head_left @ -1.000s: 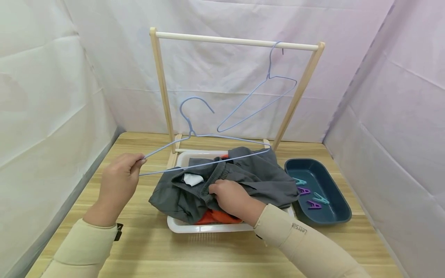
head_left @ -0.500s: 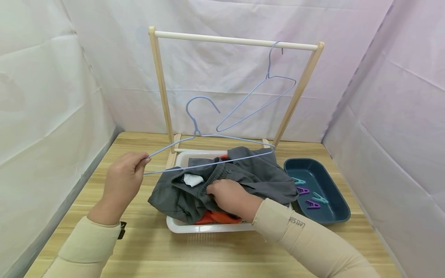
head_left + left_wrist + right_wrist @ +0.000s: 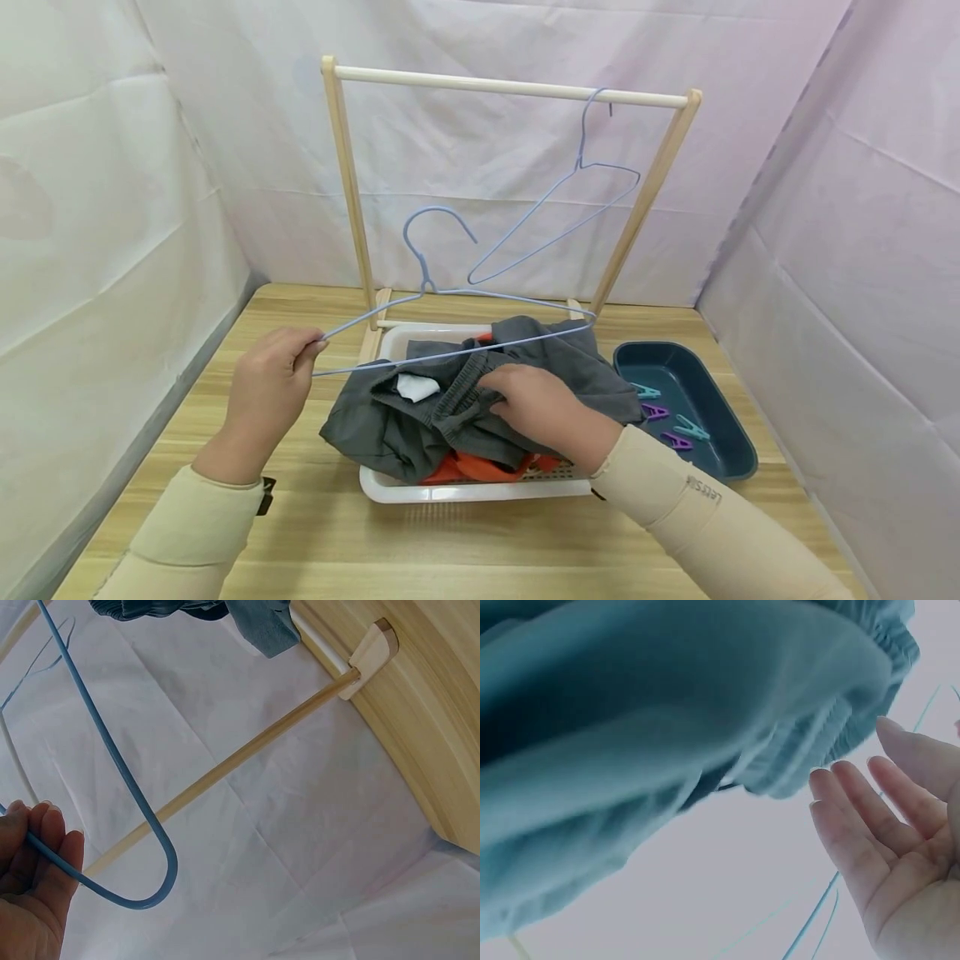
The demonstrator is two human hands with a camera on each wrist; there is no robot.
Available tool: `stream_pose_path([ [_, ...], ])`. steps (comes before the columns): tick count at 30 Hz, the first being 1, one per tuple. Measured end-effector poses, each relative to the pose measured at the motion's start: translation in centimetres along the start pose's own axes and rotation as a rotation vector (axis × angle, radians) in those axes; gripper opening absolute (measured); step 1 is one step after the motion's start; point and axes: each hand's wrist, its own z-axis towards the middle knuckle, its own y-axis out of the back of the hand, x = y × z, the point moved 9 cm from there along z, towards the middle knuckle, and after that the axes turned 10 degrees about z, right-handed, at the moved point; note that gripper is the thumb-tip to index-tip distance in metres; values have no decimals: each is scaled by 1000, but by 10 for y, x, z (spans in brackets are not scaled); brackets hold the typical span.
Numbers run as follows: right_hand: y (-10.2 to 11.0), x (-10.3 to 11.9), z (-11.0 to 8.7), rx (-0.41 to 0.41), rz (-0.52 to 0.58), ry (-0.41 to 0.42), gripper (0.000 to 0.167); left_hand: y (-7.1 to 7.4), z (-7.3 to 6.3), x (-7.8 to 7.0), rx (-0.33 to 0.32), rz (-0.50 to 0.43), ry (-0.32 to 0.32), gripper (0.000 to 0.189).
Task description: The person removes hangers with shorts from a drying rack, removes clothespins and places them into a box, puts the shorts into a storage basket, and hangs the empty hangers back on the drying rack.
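Note:
My left hand (image 3: 273, 379) pinches one corner of a light-blue wire clothes hanger (image 3: 450, 354). The hanger's hook points up, and its long lower bar crosses over the grey pants. In the left wrist view the hand's fingers curl round the hanger (image 3: 126, 774) close to its bend. Dark grey pants (image 3: 390, 433) with an elastic waistband lie heaped in a white basket, a white label showing inside the waist. Over the pants, right of the waistband, is my right hand (image 3: 551, 412). The right wrist view shows this hand (image 3: 907, 862) with loose fingers and nothing in them, beside the pants (image 3: 667, 712).
Behind the basket (image 3: 420, 493) stands a wooden rack with a white rod (image 3: 480, 85). A second blue hanger (image 3: 581, 158) hangs at its right. Orange cloth (image 3: 480, 468) lies under the pants. A dark blue tray (image 3: 723, 417) to the right holds several teal and purple clothespins.
My right hand has let go of the pants' waistband and moved right and slightly up. The left hand and its hanger have shifted a little to the right.

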Motion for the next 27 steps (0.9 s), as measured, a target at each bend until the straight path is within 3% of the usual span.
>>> stream_pose_path([
  [5,18,-15,-9,-49,24,-35,37,-1,0,2,2,8,6,9],
  [14,49,-52,-34,-135,76,-193,40,5,2,4,-9,10,18,8],
  [27,64,-91,-91,-232,156,-327,36,24,6,17,-66,14,39,9],
])
